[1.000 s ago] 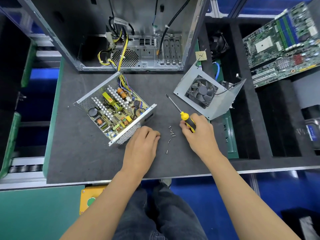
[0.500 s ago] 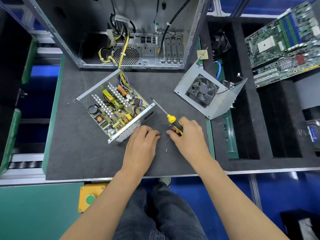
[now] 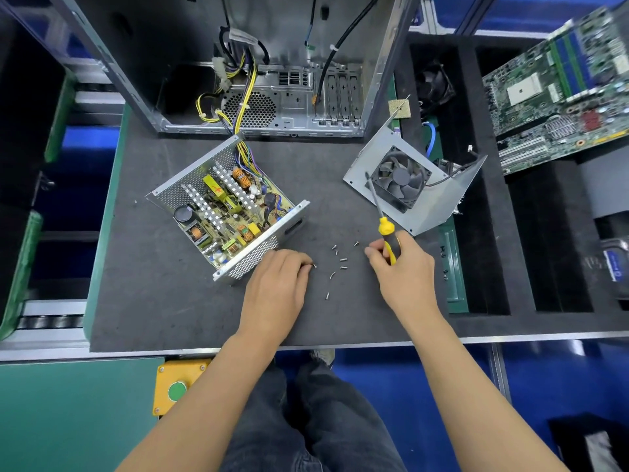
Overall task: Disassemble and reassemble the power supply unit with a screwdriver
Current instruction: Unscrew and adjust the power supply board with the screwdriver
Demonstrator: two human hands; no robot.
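The open power supply unit lies on the dark mat with its circuit board exposed and yellow wires running back into the case. Its removed cover with the fan lies to the right. Several loose screws are scattered between my hands. My left hand rests at the unit's near corner, its fingers curled, and a small screw shows at the fingertips. My right hand grips the yellow-and-black screwdriver, whose shaft points away over the cover's edge.
An open computer case stands at the back of the mat. Black foam compartments to the right hold a spare fan and a green motherboard. A yellow box with a green button sits below the table edge.
My right hand with the screwdriver went left to the screws, then back right; the shaft now points at the fan cover. My left hand has stayed in place.
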